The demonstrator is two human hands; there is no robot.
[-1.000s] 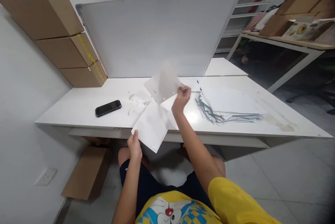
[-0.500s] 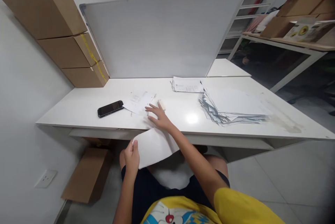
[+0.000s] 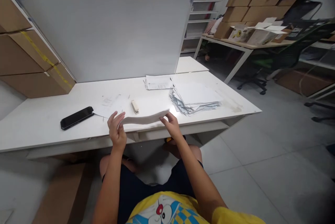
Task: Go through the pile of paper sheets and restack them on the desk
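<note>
Between my two hands a white sheaf of paper (image 3: 145,119) is held at the table's front edge, seen nearly edge-on and slightly bowed. My left hand (image 3: 117,129) grips its left end, thumb toward me and fingers behind. At the other end my right hand (image 3: 171,125) pinches the paper's corner. Just beyond it on the table lies a small cream stapler (image 3: 134,106). A loose printed sheet (image 3: 108,104) rests left of the stapler, and a black phone (image 3: 76,117) lies at that sheet's left edge.
A messy paper stack (image 3: 196,96) sits on the white table (image 3: 49,108) at right, beside a smaller printed stack (image 3: 158,82). A whiteboard (image 3: 110,35) stands along the back. Cardboard boxes (image 3: 34,63) are piled at left. An office chair (image 3: 274,59) stands far right.
My right hand has moved from near the stapler to the paper's right end. The paper has been raised and turned edge-on. The view has swung to the right.
</note>
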